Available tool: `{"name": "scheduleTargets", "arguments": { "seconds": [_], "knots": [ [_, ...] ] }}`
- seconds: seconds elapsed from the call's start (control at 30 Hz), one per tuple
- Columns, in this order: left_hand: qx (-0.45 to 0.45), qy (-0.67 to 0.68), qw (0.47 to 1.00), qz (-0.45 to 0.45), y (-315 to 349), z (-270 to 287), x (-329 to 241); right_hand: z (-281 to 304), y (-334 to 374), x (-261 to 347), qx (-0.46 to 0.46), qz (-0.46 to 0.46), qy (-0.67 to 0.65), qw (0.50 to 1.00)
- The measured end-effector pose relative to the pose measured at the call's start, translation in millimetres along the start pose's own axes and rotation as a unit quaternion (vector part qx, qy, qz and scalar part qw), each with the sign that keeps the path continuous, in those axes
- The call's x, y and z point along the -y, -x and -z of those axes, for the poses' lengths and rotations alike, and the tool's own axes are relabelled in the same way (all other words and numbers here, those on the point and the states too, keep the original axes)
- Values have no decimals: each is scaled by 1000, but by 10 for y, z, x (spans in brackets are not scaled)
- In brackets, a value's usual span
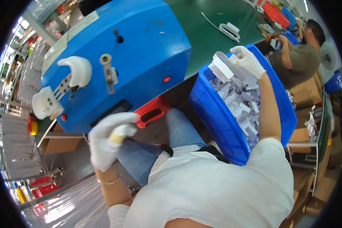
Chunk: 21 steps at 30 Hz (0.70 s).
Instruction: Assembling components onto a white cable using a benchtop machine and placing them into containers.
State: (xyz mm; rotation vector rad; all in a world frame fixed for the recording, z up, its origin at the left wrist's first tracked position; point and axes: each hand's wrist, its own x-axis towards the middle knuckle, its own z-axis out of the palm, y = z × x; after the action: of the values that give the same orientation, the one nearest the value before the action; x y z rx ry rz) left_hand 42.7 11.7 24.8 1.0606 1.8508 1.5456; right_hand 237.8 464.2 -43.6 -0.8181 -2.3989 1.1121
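Note:
My right hand [250, 64], in a white glove, is closed on a white block with a curved strip [221, 69], over the far end of a blue bin [220, 121]. Many similar white pieces [242, 104] fill the bin. My left hand [107, 138], also gloved, hangs in front of a blue machine [140, 57], its fingers bent and apart from the thumb, with nothing seen between them. A yellow patch shows at its thumb. On the machine's front are two white curved pads [81, 70] on a slotted metal bracket and a metal lever [108, 74].
A red stool [154, 110] stands below the machine by my knees. On the green table [201, 49] lies a white looped strip with a block [230, 32]. At the right another person [296, 60] sits at work near cardboard boxes [306, 91].

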Motion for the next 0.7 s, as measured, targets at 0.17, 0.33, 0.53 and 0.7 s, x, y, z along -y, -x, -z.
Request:
{"name": "scheduleTargets", "arguments": {
  "seconds": [0.17, 0.33, 0.53, 0.7],
  "knots": [
    [42, -58, 997, -13, -158, -588, -194, -432, 353, 1699, 83, 75, -204, 973],
    [-228, -89, 944, -221, -189, -562, -280, -1051, 602, 2338, 106, 110, -341, 928],
    [-435, -256, 833, -227, -138, 297, -630, -1541, 578, 2886, 243, 99, -389, 883],
    [-491, -355, 761, -232, -171, 824, -715, -1723, 397, 3159, 36, 291, -241, 925]
  ]
}}
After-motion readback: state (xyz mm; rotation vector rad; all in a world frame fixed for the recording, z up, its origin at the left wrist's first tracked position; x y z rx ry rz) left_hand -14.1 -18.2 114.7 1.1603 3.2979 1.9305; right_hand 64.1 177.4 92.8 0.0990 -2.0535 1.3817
